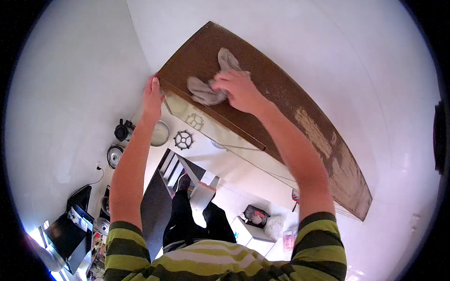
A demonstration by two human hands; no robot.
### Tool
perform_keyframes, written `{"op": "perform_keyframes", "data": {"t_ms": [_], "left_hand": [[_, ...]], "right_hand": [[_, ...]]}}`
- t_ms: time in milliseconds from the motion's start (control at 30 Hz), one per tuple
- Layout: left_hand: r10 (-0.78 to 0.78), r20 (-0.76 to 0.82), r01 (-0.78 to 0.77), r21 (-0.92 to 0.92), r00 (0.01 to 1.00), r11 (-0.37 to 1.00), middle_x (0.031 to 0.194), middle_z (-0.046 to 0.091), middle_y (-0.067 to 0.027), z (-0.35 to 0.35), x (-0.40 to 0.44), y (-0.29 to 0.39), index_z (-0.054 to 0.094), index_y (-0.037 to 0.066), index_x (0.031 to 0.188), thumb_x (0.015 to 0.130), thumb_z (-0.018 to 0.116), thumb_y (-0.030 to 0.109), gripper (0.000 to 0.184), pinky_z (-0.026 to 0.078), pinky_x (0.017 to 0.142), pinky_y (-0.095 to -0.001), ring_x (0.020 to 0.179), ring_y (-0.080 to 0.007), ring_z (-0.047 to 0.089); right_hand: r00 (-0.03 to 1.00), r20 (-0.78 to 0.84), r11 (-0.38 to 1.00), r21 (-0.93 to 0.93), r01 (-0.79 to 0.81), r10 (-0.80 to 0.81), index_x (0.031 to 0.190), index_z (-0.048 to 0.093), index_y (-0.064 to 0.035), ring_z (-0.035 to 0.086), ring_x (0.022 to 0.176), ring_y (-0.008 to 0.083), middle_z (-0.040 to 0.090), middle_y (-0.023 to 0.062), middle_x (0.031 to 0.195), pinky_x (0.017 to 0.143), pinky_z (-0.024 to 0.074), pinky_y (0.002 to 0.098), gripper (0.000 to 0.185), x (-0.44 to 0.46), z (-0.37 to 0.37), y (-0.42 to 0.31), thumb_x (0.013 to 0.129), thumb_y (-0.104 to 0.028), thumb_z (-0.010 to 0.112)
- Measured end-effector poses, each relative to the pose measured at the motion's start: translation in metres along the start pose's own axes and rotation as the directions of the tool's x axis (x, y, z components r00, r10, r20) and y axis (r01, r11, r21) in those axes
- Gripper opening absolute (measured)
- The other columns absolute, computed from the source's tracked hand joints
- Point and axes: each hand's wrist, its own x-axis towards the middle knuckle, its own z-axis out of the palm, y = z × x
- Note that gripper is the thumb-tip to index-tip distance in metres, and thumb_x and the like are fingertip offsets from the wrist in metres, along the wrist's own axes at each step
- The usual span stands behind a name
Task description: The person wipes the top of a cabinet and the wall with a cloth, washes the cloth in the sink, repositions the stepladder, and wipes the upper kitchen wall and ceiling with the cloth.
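Note:
Below me stretches the brown top of a wall cabinet [197,54], with pale dust patches [313,131] along its right part. My right hand [236,89] is closed on a crumpled grey cloth [204,91], which lies against the cabinet top near its left end. The fingertips are partly lost in the folds and slightly blurred. At the cabinet's front left corner, my left hand [153,96] grips the edge, its fingers wrapped over it. Under the top's front edge is a pale, glossy cabinet front [225,122].
My feet are on a stepladder [201,194] beside a dark countertop [154,210]. A black burner grate [183,139], a round metal lid [160,133] and a black appliance [123,130] sit on the counter below. Bags [274,227] stand lower right. White walls [70,93] close in behind and left.

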Motion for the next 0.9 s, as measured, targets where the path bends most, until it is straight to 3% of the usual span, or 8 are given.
{"op": "perform_keyframes", "data": {"t_ms": [167, 233, 267, 333, 467, 567, 767, 900], "left_hand": [[-0.028, -0.102, 0.027, -0.007, 0.994, 1.0, 0.134, 0.052, -0.0048, 0.012, -0.012, 0.007, 0.039, 0.012, 0.147, 0.103, 0.043, 0.042, 0.053, 0.041, 0.098, -0.0328, 0.12, -0.0172, 0.047], [0.062, -0.234, -0.058, 0.024, 0.97, 0.998, 0.14, 0.046, -0.0106, 0.021, -0.018, -0.013, 0.032, 0.007, 0.149, 0.102, 0.048, 0.041, 0.06, 0.035, 0.105, -0.0342, 0.128, -0.0214, 0.042], [0.148, -0.362, -0.135, 0.063, 0.92, 0.989, 0.147, 0.04, -0.0165, 0.026, -0.023, -0.027, 0.026, 0.002, 0.151, 0.1, 0.053, 0.039, 0.069, 0.029, 0.112, -0.0357, 0.135, -0.0257, 0.037], [0.287, -0.206, -0.255, 0.167, 0.935, 0.952, 0.154, 0.023, -0.0257, 0.054, -0.054, -0.044, 0.016, -0.007, 0.151, 0.09, 0.067, 0.037, 0.09, 0.02, 0.118, -0.0408, 0.142, -0.0323, 0.026], [0.152, -0.121, -0.085, 0.437, 0.981, 0.896, 0.157, 0.009, -0.0281, 0.126, -0.122, -0.059, 0.0, -0.005, 0.152, 0.08, 0.079, 0.035, 0.114, 0.011, 0.121, -0.0439, 0.147, -0.0374, 0.009], [0.124, -0.164, -0.071, 0.294, 0.979, 0.953, 0.158, 0.015, -0.0206, 0.141, -0.128, -0.075, -0.002, -0.002, 0.153, 0.081, 0.079, 0.024, 0.112, 0.019, 0.119, -0.0383, 0.143, -0.0305, 0.022], [0.007, -0.053, -0.007, 0.003, 0.999, 1.0, 0.159, 0.013, -0.0215, 0.136, -0.132, -0.06, -0.005, 0.003, 0.154, 0.083, 0.078, 0.02, 0.111, 0.024, 0.117, -0.0397, 0.141, -0.0316, 0.026], [0.07, -0.045, -0.059, 0.208, 0.997, 0.976, 0.158, 0.016, -0.0191, 0.122, -0.128, -0.074, -0.005, 0.006, 0.155, 0.082, 0.078, 0.017, 0.111, 0.028, 0.115, -0.0391, 0.14, -0.0314, 0.028]], "right_hand": [[0.997, 0.055, 0.999, 0.009, -0.051, 0.05, 0.104, 0.065, -0.0114, 0.054, 0.117, 0.0302, 0.058, 0.0065, 0.121, 0.098, 0.044, 0.0426, 0.045, -0.058, -0.035, 0.023, 0.066, 0.013, 0.062], [0.901, -0.331, 0.954, 0.199, -0.225, 0.282, 0.107, 0.065, -0.0109, 0.054, 0.117, 0.0325, 0.058, 0.0104, 0.121, 0.097, 0.0461, 0.04, 0.048, -0.061, -0.054, 0.018, 0.067, 0.015, 0.06], [0.898, -0.333, 0.953, 0.198, -0.23, 0.286, 0.107, 0.065, -0.0109, 0.054, 0.117, 0.0325, 0.058, 0.0104, 0.121, 0.097, 0.0461, 0.04, 0.048, -0.062, -0.066, 0.017, 0.067, 0.015, 0.06], [0.738, -0.546, 0.918, 0.229, -0.324, 0.397, 0.114, 0.062, -0.0103, 0.056, 0.117, 0.0313, 0.058, 0.0128, 0.122, 0.097, 0.0468, 0.0377, 0.05, -0.071, -0.094, 0.02, 0.071, 0.015, 0.059], [0.486, -0.706, 0.828, 0.26, -0.497, 0.514, 0.12, 0.058, -0.0069, 0.058, 0.111, 0.0254, 0.06, 0.0119, 0.119, 0.096, 0.046, 0.0351, 0.044, -0.117, -0.142, 0.026, 0.078, 0.001, 0.067], [0.234, -0.814, 0.712, 0.279, -0.644, 0.531, 0.119, 0.057, -0.0014, 0.061, 0.102, 0.024, 0.064, 0.0129, 0.109, 0.09, 0.0484, 0.0349, 0.042, -0.177, -0.167, 0.049, 0.081, -0.011, 0.071], [-0.008, -0.819, 0.356, 0.258, -0.898, 0.573, 0.124, 0.056, -0.0009, 0.062, 0.105, 0.0313, 0.064, 0.0179, 0.113, 0.091, 0.0476, 0.042, 0.053, -0.331, -0.172, 0.073, 0.084, -0.033, 0.07], [-0.068, -0.622, 0.095, 0.226, -0.97, 0.78, 0.131, 0.055, -0.0024, 0.061, 0.108, 0.0321, 0.063, 0.0195, 0.118, 0.091, 0.0481, 0.0421, 0.055, -0.463, -0.111, 0.125, 0.086, -0.032, 0.067]]}}
